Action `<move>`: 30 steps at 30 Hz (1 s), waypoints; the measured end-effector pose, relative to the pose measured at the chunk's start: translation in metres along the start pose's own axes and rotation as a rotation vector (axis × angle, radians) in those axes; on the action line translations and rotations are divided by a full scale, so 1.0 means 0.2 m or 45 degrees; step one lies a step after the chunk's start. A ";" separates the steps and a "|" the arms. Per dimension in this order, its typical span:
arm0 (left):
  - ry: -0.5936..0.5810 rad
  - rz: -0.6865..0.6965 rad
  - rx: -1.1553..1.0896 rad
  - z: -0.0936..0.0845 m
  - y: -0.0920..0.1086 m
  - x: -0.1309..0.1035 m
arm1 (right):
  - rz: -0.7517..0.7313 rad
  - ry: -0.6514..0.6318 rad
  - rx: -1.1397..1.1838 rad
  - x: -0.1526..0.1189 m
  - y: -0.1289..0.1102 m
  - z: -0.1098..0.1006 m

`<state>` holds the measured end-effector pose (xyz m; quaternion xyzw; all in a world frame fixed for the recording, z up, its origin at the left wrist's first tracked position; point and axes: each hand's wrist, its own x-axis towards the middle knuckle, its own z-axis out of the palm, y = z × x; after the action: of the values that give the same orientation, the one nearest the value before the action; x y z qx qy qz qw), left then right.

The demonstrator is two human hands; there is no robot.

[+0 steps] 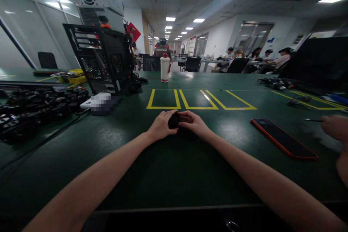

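Observation:
Just in front of the yellow tape outlines, a small black object (174, 120) is held between both hands above the green table (174, 174). My left hand (162, 125) wraps round its left side, thumb below and fingers over the top. From the right, my right hand (193, 123) closes on the same object with thumb and fingertips pressed to its side. The object's exact shape is hidden by the fingers.
A black computer case (108, 58), a white device (99, 102) and tangled black parts (40, 105) stand left. Ahead is a white bottle (164, 68). To the right lies an orange-edged phone (282, 137), near another person's hand (335, 127) holding a thin tool.

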<state>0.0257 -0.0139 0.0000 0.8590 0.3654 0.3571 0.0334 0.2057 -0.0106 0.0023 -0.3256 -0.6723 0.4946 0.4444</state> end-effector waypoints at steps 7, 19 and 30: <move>-0.004 0.008 0.005 0.00 0.00 0.00 | -0.040 0.058 0.004 0.00 0.02 0.01; -0.011 -0.013 -0.023 -0.01 0.01 0.00 | -0.002 -0.004 0.005 0.00 0.00 0.00; 0.006 -0.009 0.002 0.01 0.00 0.00 | -0.002 0.044 -0.006 0.01 0.00 0.01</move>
<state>0.0264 -0.0131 -0.0010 0.8569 0.3687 0.3586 0.0332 0.2040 -0.0098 0.0016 -0.3345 -0.6659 0.4869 0.4556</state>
